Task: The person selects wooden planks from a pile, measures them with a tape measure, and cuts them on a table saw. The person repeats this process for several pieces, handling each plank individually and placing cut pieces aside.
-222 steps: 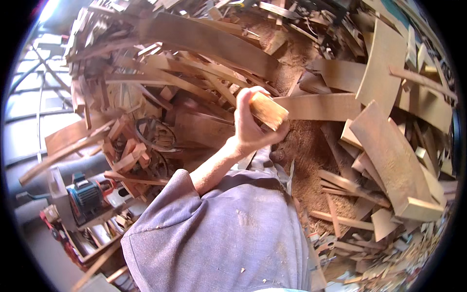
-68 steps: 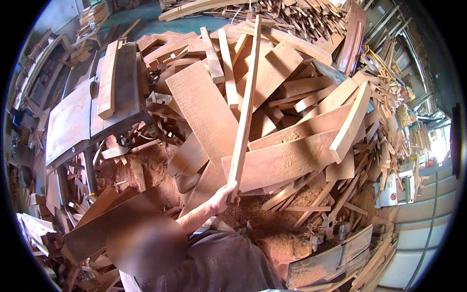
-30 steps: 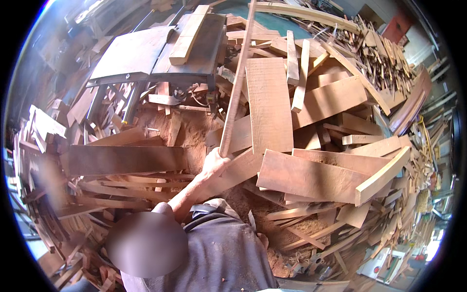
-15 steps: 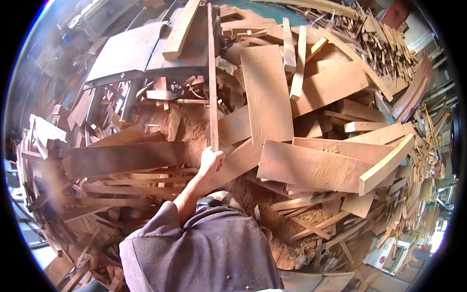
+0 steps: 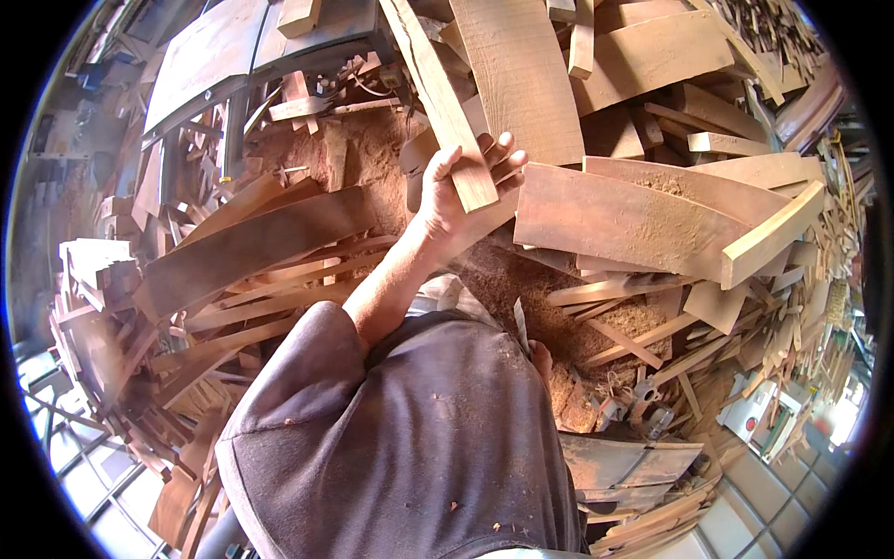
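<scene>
My left hand (image 5: 456, 191) is turned palm up under the near end of a long wooden strip (image 5: 438, 93). The strip lies across the palm between the thumb and the outstretched fingers, and its far end runs out of the top of the picture. Beyond the fingers lies a wide plank (image 5: 521, 84). Of my right hand (image 5: 540, 359) only a patch of skin shows at the right edge of my dark shirt; its fingers are hidden. A pale, pointed object (image 5: 520, 321) sticks up just beside it, and I cannot tell whether that hand holds it.
A machine with a flat metal table (image 5: 200, 56) stands at the far left, a wood block (image 5: 298, 17) on it. Sawdust (image 5: 363, 168) and jumbled offcuts surround me. Broad boards (image 5: 633, 219) lie at the right, a dark board (image 5: 261, 238) at the left.
My left hand has gone from a closed grip to palm up with fingers stretched. The strip has turned from its narrow edge to its broad face and now slants. My view has shifted.
</scene>
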Available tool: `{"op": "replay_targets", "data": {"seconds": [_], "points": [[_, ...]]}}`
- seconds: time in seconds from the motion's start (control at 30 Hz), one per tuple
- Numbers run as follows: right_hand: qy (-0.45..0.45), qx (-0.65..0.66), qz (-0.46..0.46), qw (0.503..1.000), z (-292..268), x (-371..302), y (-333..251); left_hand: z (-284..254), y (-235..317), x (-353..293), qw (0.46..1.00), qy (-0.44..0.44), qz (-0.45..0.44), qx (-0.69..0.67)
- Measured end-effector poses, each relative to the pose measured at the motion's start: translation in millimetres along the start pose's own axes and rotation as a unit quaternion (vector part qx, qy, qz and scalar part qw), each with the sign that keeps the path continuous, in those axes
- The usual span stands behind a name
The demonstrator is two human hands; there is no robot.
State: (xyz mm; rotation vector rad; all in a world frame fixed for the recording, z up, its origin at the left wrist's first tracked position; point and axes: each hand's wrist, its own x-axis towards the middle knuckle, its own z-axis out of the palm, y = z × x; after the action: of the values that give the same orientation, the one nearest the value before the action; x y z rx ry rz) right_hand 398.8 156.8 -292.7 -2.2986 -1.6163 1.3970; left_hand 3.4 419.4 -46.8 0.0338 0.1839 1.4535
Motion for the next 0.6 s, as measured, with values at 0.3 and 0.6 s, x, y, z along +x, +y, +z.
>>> {"op": "replay_targets", "data": {"seconds": [0.3, 0.6], "points": [[0.090, 0.163, -0.135, 0.973, -35.0, 19.9, -50.2, -30.4, -2.0, -2.8, 0.994, 0.104, -0.013, 0.041], [-0.137, 0.405, -0.188, 0.884, -118.4, 13.4, -329.6, -35.6, -12.5, -20.6, 0.985, 0.116, -0.052, 0.117]]}}
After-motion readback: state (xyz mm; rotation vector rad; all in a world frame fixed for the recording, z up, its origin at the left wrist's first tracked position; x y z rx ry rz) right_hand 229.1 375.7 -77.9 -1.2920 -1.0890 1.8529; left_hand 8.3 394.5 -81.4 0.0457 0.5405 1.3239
